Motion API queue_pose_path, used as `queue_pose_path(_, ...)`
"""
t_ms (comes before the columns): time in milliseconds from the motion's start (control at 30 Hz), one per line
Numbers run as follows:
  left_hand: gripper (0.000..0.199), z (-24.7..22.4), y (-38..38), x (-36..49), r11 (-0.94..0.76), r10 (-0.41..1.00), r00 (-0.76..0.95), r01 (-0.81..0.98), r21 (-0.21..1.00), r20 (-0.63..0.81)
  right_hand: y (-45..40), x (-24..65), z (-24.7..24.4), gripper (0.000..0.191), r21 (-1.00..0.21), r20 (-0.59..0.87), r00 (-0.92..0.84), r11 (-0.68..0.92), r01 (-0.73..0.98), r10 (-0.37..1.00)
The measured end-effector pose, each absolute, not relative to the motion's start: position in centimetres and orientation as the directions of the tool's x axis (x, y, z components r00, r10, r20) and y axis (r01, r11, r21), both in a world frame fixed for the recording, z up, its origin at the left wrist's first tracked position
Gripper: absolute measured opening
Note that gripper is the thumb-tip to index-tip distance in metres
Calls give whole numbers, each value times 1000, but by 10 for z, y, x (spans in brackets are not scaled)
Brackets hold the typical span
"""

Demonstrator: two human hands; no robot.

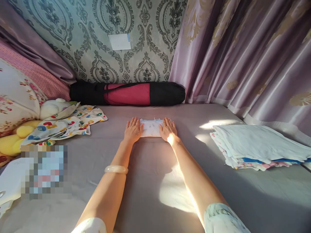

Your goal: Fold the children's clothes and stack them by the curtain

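A small white folded cloth (151, 128) with faint marks and a pale blue edge lies flat on the grey sheet (145, 181). My left hand (133, 130) rests flat at its left end, fingers stretched out and pointing away from me. At the right end lies my right hand (168, 129), also flat with fingers extended, its wrist lit by sunlight. Both palms face down, so the cloth's two ends are partly hidden beneath or behind them. A pale bangle (116, 169) circles my left forearm.
A black and red rolled bag (127, 94) lies along the patterned wall. To the right is a stack of folded clothes (259, 144). On the left are a printed garment (70, 124), a yellow plush toy (14, 139) and a pixelated patch. Purple curtains (233, 58) hang at right.
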State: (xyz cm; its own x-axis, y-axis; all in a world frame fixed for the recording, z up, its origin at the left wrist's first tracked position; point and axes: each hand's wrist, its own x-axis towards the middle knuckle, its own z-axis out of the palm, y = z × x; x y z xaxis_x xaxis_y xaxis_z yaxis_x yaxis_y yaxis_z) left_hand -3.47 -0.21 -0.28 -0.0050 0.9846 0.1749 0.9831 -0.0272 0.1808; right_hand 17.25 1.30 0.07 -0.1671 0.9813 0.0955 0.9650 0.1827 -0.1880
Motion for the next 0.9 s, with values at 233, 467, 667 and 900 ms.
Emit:
queue_pose_path(233, 62, -12, 1, -38, -5, 999, -4, 977, 213, 44, 15, 172, -7, 62, -198, 36, -145, 149, 969, 989)
queue_pose_path(467, 60, -6, 0, -37, 3, 999, -14, 979, 204, 51, 14, 171, 0, 60, -206, 38, -137, 142, 968, 990)
queue_pose_path(667, 58, 5, -4, -21, -53, 978, 20, 987, 153, 208, 9, 160, 8, 59, -233, 142, -216, 245, 941, 966)
queue_pose_path(900, 56, -6, -5, -11, -94, 994, 83, 982, 164, 72, 6, 153, -4, 55, -206, 74, -225, 236, 950, 972)
